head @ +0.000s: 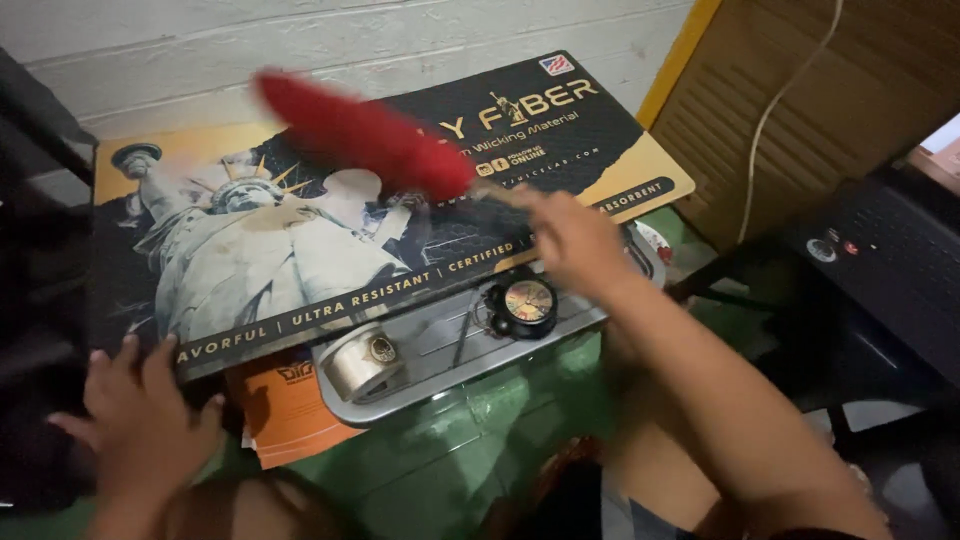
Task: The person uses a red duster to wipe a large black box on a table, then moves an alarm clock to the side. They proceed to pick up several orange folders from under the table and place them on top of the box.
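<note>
A shallow silver metal tray (560,335) sits on a green glass worktop (470,450) and holds three things that can be made out: one short shiny metal cylinder with a dark round cap (362,362), one small black gadget with a round gold dial face (526,303), and one thin metal rod (462,335) lying between them. The right hand (572,240) is above the tray's far side, its fingers curled together around the handle of one red fluffy feather duster (365,133); the blurred red head reaches up and to the left, away from those fingers, across a large black and orange printed poster board showing a pale statue (300,230). The left hand (140,420) rests at the board's near left corner, its fingers spread, the fingertips touching the board's edge. Just right of those fingers, one orange printed paper (285,410) pokes out from under the board and tray. One black keyboard (890,260) lies far right, well apart from both hands.
</note>
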